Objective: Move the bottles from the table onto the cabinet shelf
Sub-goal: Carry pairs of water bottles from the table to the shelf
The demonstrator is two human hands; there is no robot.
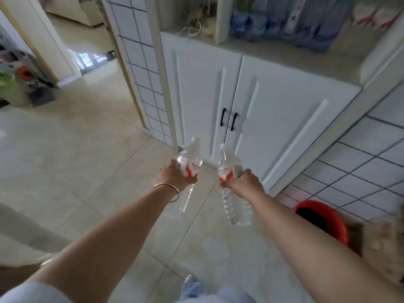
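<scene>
Each of my hands carries a clear water bottle with a red and white label and a white cap. My left hand [175,174] grips the left bottle [192,158] around its label, cap pointing away from me. My right hand [246,182] grips the right bottle [227,169] the same way. Both bottles hang over the tiled floor, just short of the white cabinet [251,106]. The cabinet shelf [306,60] lies above its two shut doors, higher up and to the right of my hands.
Blue packages [295,25] and a cord [192,29] occupy the back of the shelf. A red bucket [323,219] stands on the floor at the right by the tiled wall. An open doorway [87,62] leads off at the left. My foot [190,287] shows below.
</scene>
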